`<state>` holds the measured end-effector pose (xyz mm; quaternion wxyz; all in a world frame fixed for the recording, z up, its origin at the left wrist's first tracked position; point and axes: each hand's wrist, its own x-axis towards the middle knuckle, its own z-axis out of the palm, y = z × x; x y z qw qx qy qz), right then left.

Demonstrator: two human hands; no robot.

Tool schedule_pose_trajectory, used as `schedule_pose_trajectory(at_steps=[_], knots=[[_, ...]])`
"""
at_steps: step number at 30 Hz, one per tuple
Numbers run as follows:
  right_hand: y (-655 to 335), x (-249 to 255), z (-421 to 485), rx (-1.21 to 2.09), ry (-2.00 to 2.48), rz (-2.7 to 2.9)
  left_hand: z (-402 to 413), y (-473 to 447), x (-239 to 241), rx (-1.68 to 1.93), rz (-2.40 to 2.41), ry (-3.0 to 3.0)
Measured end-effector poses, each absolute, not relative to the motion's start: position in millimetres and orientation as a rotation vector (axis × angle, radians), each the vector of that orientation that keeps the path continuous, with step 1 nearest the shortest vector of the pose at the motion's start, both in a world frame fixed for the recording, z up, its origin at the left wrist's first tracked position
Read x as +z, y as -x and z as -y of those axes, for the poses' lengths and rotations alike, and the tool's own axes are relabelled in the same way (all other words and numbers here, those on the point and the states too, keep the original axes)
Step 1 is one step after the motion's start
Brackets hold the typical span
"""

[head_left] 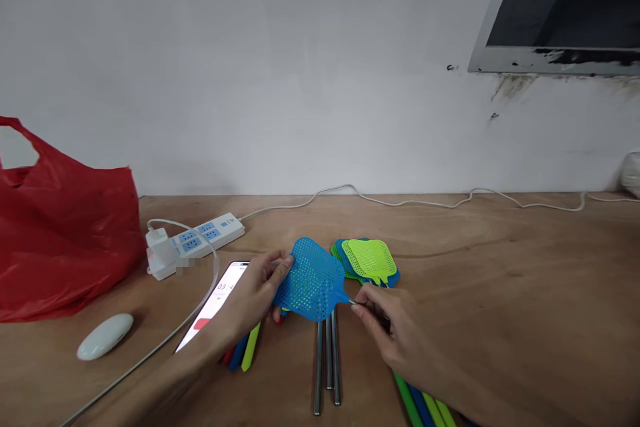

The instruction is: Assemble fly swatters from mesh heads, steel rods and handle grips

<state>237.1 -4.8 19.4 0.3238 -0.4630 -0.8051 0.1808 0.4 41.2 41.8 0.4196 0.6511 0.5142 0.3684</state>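
My left hand (263,283) is closed on the left edge of a blue perforated fly swatter head (313,280), thumb on top. At the head's narrow neck, my right hand (383,320) pinches a thin metal rod; most of that rod is hidden by the fingers. Below the blue head, several silver metal rods (329,353) lie on the table, their far ends covered by it. Just behind my right hand rests a stack of swatter heads with a yellow-green head (370,259) on top. Coloured handles (251,347) in red, blue and yellow-green lie under my left wrist.
More green, blue and yellow handles (423,403) lie below my right forearm. A lit phone (227,287), a white power strip (220,230) with a cable, a white oval object (105,337) and a red plastic bag (65,233) occupy the left. A wall stands behind the wooden table (525,293).
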Motion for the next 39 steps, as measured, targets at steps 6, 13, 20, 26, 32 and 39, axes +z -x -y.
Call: schedule_pose_trajectory(at_steps=[6, 13, 20, 26, 32, 39], knots=[[-259.4, 5.0, 2.9, 0.856, 1.283, 1.792, -78.0, 52.3, 42.3, 1.091, -1.585, -1.815], [-258.8, 21.8, 2.3, 1.575, 1.204, 1.376, -107.4, 40.8, 20.4, 0.793, -1.582, -2.228], [-254.5, 32.9, -3.9, 1.512, 1.152, 1.097, -113.8, 29.0, 21.1, 0.419, -1.702, -2.451], [-260.3, 12.5, -23.8, 1.445, 1.118, 0.921, -87.2, 21.1, 31.3, 0.334, -1.953, -2.506], [-266.3, 3.1, -32.5, 1.423, 0.935, 0.81, -51.4, 11.6, 34.0, 0.351, -1.617, -2.615], [-259.8, 8.0, -22.2, 1.435, 0.848, 0.781, -11.3, -5.6, 24.4, 0.63, -1.102, -2.016]])
